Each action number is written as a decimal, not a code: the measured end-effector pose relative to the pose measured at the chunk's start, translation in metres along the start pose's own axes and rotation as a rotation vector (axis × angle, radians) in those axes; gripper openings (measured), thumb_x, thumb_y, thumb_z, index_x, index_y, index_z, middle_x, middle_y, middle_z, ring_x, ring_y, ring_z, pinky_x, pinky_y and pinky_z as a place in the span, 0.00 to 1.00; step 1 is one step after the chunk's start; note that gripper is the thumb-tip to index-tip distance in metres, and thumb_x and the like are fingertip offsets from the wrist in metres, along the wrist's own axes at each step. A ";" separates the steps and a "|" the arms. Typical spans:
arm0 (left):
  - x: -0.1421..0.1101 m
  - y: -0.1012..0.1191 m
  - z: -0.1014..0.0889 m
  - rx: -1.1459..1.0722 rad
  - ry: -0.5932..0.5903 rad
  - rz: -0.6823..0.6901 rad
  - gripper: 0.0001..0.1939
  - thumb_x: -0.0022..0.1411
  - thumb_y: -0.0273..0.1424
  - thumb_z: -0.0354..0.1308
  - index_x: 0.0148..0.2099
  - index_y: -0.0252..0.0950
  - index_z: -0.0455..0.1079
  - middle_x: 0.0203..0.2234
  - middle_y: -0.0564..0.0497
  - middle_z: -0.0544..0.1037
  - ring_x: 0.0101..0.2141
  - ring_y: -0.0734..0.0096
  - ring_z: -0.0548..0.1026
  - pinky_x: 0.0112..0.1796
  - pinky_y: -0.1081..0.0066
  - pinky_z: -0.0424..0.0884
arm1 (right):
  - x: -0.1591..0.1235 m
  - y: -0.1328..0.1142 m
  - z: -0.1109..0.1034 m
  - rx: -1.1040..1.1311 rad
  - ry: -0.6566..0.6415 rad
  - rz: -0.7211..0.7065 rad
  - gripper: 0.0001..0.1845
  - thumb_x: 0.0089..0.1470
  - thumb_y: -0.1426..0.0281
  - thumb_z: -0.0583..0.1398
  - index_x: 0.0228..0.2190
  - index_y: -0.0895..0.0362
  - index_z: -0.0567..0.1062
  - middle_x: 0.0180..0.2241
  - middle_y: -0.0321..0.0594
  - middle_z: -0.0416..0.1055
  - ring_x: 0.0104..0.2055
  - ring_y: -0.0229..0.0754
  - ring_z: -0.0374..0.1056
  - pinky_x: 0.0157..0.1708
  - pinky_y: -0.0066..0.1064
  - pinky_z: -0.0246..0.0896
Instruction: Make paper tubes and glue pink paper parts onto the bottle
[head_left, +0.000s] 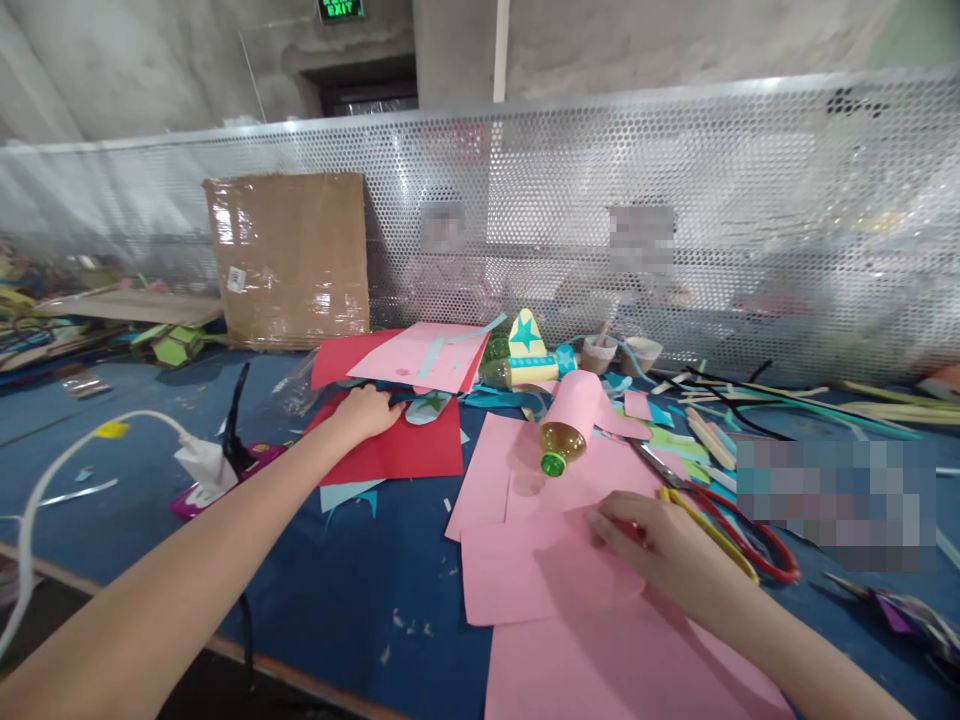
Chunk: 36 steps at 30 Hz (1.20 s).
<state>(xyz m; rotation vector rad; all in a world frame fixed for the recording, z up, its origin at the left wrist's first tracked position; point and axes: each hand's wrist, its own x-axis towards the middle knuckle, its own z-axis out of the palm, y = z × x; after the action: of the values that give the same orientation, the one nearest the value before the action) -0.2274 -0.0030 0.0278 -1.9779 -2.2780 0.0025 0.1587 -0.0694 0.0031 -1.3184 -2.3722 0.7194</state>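
My left hand (365, 412) reaches over a red sheet of paper (420, 450), fingers apart, their tips near a pale blue oval piece with a dark green star (429, 404). Above it, a pink sheet (401, 352) lies on more red paper. My right hand (637, 535) rests low over overlapping pink sheets (517, 575), its fingers curled in toward the thumb; what they hold, if anything, is hidden. Beyond it lies a plastic bottle piece with a green cap (553, 464), wrapped in pink paper (576, 400). Red-handled scissors (739, 530) lie beside my right hand with yellow-handled ones (712, 535).
A bottle rocket with yellow paper and stars (532, 370) lies behind. Two small cups (598, 355) stand near the perforated metal screen (555, 230). On the left are a cardboard sheet (292, 260) and a purple power strip with a white plug (206, 465). Strips lie at right.
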 end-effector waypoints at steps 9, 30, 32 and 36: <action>-0.012 0.013 -0.012 0.072 0.018 -0.007 0.16 0.66 0.36 0.56 0.54 0.35 0.67 0.50 0.45 0.72 0.45 0.61 0.74 0.45 0.55 0.73 | 0.000 -0.003 -0.001 0.001 -0.004 -0.006 0.21 0.60 0.58 0.47 0.23 0.53 0.70 0.26 0.39 0.74 0.29 0.43 0.69 0.31 0.33 0.59; -0.069 0.040 -0.049 0.030 0.049 0.202 0.18 0.65 0.30 0.44 0.50 0.35 0.72 0.43 0.43 0.79 0.43 0.55 0.77 0.42 0.64 0.70 | -0.001 -0.005 -0.002 -0.027 0.006 -0.005 0.19 0.60 0.62 0.49 0.22 0.55 0.70 0.25 0.39 0.73 0.27 0.42 0.68 0.28 0.32 0.56; -0.067 0.038 -0.054 0.043 0.075 0.183 0.19 0.67 0.30 0.41 0.46 0.36 0.73 0.40 0.45 0.81 0.41 0.57 0.78 0.40 0.65 0.70 | -0.001 -0.004 -0.001 -0.028 0.005 -0.006 0.19 0.60 0.62 0.49 0.22 0.55 0.70 0.25 0.40 0.73 0.27 0.43 0.68 0.28 0.32 0.56; -0.065 0.035 -0.061 0.085 0.138 0.136 0.20 0.68 0.30 0.39 0.48 0.32 0.72 0.42 0.42 0.81 0.42 0.55 0.78 0.41 0.65 0.71 | -0.002 -0.004 -0.001 -0.012 0.004 -0.006 0.20 0.60 0.62 0.48 0.23 0.55 0.70 0.25 0.40 0.73 0.28 0.43 0.68 0.29 0.33 0.57</action>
<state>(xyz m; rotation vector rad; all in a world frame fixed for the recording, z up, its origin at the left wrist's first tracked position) -0.1780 -0.0672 0.0797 -2.0183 -2.0222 -0.0230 0.1575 -0.0725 0.0062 -1.3151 -2.3797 0.7010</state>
